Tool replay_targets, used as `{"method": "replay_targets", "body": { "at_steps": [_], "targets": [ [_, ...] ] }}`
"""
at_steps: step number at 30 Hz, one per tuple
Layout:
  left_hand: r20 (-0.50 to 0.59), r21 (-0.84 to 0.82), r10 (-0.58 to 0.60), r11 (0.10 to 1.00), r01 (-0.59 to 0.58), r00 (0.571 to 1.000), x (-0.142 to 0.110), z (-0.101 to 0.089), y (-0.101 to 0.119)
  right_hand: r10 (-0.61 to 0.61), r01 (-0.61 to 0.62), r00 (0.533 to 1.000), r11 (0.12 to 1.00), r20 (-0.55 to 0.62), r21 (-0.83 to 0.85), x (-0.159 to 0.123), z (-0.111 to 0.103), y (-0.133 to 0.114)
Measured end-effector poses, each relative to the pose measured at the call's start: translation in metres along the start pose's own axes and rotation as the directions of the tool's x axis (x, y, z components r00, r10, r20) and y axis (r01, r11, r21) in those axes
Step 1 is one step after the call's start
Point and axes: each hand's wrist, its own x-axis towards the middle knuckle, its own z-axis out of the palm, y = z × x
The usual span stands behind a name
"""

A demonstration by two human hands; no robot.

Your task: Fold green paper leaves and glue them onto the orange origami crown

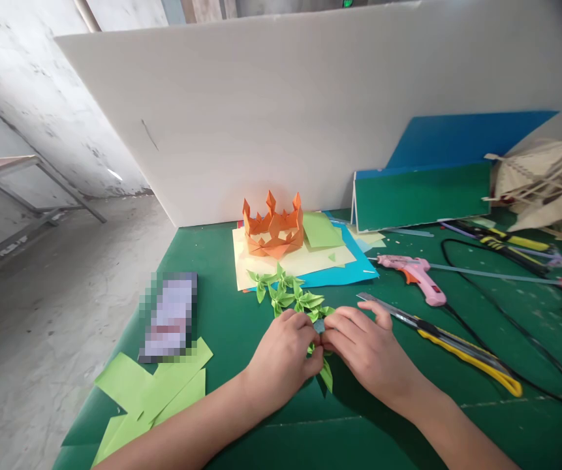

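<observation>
Head view: both hands meet just below the middle of the frame, over a green table (310, 447); a folded flower (327, 377) sits between them, mostly covered, one pointed green leaf poking out below.
Left hand (283, 362): in from the lower left; thumb and fingers pinching the flower's left side, creased paper showing in the grip.
Right hand (363, 346): in from the lower right; fingertips curled up to the flower; thumb hidden, so whether it pinches, I cannot tell.
Paper feel: surely next to weightless, crisp rather than soft, not very slippery, easily crushed; the folded middle looks the safest hold; those thin tips would probably bend.
Flower count: one at the hands; four other flowers (281, 300) plain to see just above; what looks like a fifth, half behind the right hand.
Sheet count: at least four green sheets (124, 382), lower left; overlap hides the exact tally.
Singles: one orange crown (275, 248), centre; one pink glue gun (422, 277), right of centre; one yellow cutter (457, 349), below it.
</observation>
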Motion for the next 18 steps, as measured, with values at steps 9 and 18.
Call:
{"method": "replay_targets", "body": {
  "at_steps": [9, 18],
  "targets": [
    [-0.039, -0.033, -0.007, 0.999, 0.006, 0.999, 0.0, 0.003, -0.004, 0.142, -0.139, 0.99, 0.974, -0.003, 0.18, 0.004, -0.012, -0.002],
    [-0.261, -0.687, -0.303, 0.726, 0.045, 0.917, -0.003, 0.012, -0.001, 0.398, -0.466, 0.871, 0.486, 0.287, 0.74, 0.001, -0.007, -0.011]
  ]
}}
